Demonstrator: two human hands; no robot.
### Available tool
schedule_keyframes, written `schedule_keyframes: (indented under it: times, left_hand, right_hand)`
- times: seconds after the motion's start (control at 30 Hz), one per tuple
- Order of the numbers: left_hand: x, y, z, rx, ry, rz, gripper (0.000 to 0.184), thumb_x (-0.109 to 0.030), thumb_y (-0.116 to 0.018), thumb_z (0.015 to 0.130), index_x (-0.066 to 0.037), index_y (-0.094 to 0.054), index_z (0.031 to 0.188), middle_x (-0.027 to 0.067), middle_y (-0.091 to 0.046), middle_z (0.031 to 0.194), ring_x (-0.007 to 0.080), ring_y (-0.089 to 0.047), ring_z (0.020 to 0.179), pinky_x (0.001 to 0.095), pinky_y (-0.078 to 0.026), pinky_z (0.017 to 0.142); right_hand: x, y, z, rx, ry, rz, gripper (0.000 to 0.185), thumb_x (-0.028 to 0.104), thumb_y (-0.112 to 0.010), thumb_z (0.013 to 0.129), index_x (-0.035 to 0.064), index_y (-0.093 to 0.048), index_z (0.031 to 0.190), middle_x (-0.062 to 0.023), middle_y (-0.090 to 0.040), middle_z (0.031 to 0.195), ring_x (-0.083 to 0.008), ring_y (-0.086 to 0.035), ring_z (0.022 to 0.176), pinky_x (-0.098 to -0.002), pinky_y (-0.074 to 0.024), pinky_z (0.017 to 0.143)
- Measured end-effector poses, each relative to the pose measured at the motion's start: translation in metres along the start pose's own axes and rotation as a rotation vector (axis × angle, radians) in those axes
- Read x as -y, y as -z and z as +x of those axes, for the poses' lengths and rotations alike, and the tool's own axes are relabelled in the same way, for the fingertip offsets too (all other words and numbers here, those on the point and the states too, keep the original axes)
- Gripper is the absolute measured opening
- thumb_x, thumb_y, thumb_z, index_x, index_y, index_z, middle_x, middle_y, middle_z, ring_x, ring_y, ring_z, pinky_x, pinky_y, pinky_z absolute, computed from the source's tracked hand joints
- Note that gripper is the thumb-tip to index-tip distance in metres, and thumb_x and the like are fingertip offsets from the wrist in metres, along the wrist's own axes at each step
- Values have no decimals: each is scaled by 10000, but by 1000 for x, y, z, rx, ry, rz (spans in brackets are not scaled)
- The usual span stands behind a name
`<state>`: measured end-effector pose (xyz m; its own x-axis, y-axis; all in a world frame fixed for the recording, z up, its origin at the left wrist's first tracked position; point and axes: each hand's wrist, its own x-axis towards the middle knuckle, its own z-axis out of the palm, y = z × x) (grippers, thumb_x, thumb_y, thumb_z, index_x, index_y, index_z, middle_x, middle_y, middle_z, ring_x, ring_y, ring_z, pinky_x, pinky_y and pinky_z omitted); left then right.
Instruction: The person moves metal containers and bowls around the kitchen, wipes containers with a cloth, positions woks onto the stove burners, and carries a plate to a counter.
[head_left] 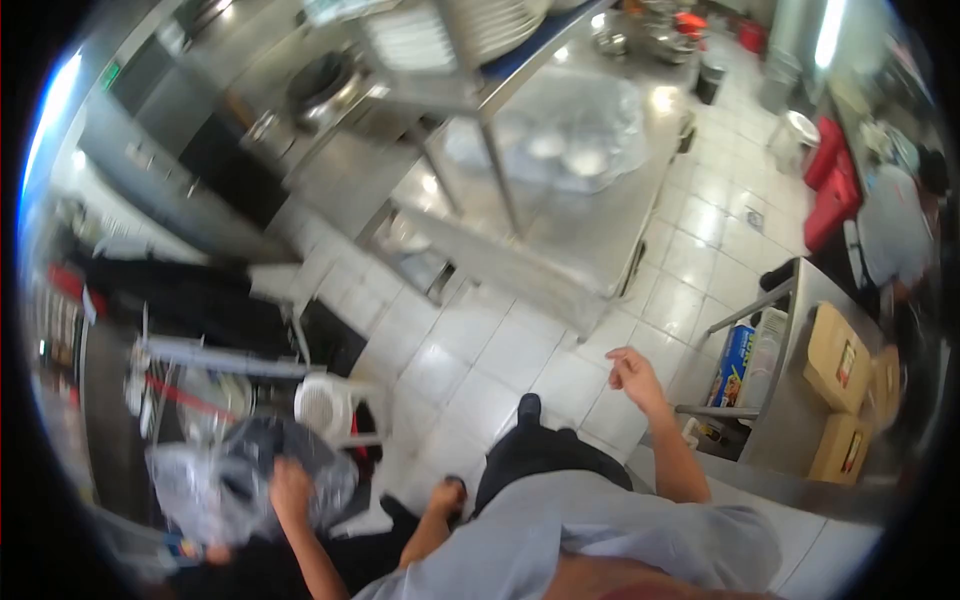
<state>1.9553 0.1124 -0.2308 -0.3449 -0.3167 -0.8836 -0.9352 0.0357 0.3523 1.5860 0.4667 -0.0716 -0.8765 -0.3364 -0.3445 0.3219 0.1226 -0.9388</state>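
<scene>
My right hand (638, 378) hangs over the white tiled floor, between the steel table and the right-hand counter. Its fingers are loosely bent and apart, with nothing visible in them. My left hand (446, 497) is low beside my dark trousers. A small dark shape lies at its fingertips, but blur hides whether the hand holds it. At the lower left, another person's hand (291, 488) reaches over clear and black plastic bags (215, 485). That person's arm comes from dark clothing.
Ahead stands a steel table (570, 225) with plastic-wrapped items and a shelf of stacked white plates (410, 38). On the right, a counter (800, 395) holds tan boxes (838, 358), with a blue box (735, 362) below. A white stool (330, 400) is left; another person (893, 225) stands far right.
</scene>
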Motion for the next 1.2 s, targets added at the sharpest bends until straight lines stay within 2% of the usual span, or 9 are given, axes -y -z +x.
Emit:
schedule_keyframes:
  times: [0.17,0.2,0.27,0.3,0.33,0.57,0.73,1.07,1.2]
  left_hand:
    - [-97,12,18,82,-30,69,192,-111,-496,854,14,-570,980,140,-618,747,213,-600,571,313,-468,448]
    - [-91,21,65,129,-401,310,211,-121,-499,857,13,-575,1001,143,-632,757,209,-616,600,313,-479,468]
    - [-119,27,115,192,-476,314,253,-163,-503,874,10,-584,1039,137,-655,772,196,-641,643,308,-494,496]
    - [-158,19,126,193,-169,93,278,-195,-504,886,8,-588,1057,130,-665,776,188,-650,657,303,-498,505]
    - [-192,16,135,231,-222,169,301,-240,-505,900,6,-597,1047,113,-663,757,171,-636,636,291,-486,503]
    - [-479,-65,22,592,-562,452,383,-350,-514,931,-11,-646,810,55,-605,631,113,-526,514,257,-420,492]
    - [-591,-195,-26,614,-774,445,321,-311,-532,914,-19,-616,808,44,-598,629,129,-561,551,272,-443,516]
    - [-668,-324,-33,516,-1029,714,300,-265,-574,888,-24,-581,1067,112,-642,936,204,-619,722,341,-501,709]
    - [-662,-321,-9,392,-838,618,326,-276,-585,886,-7,-595,1070,134,-654,941,227,-635,824,335,-503,747]
  right_hand:
    - [20,0,16,-76,33,-31,271,-39,-410,882,47,-583,1072,-61,-632,828,-132,-603,736,-249,-475,645]
    - [24,1,14,-86,34,-12,298,-66,-403,856,39,-587,1065,-62,-640,858,-137,-608,754,-254,-477,659]
    - [24,6,19,-96,6,5,303,-76,-406,843,33,-593,1055,-61,-640,864,-139,-607,750,-257,-478,666]
    - [25,11,24,-55,-27,9,308,-86,-410,830,27,-598,1046,-60,-640,871,-140,-606,747,-260,-480,673]
    - [26,16,26,-71,-30,12,308,-86,-410,830,27,-598,1046,-60,-640,871,-140,-606,747,-260,-480,673]
    - [19,80,64,-172,-5,69,283,-60,-409,836,0,-615,1021,-86,-642,829,-145,-605,716,-267,-479,645]
    - [20,172,104,-191,22,81,188,-8,-468,879,2,-606,1006,-85,-655,835,-144,-623,708,-265,-495,608]
    - [35,400,149,-384,-25,-61,223,194,-528,919,5,-637,967,-67,-662,780,-135,-626,678,-262,-475,585]
    - [12,479,142,-434,-185,-399,279,249,-522,925,-4,-640,916,-62,-661,776,-143,-627,682,-272,-478,588]
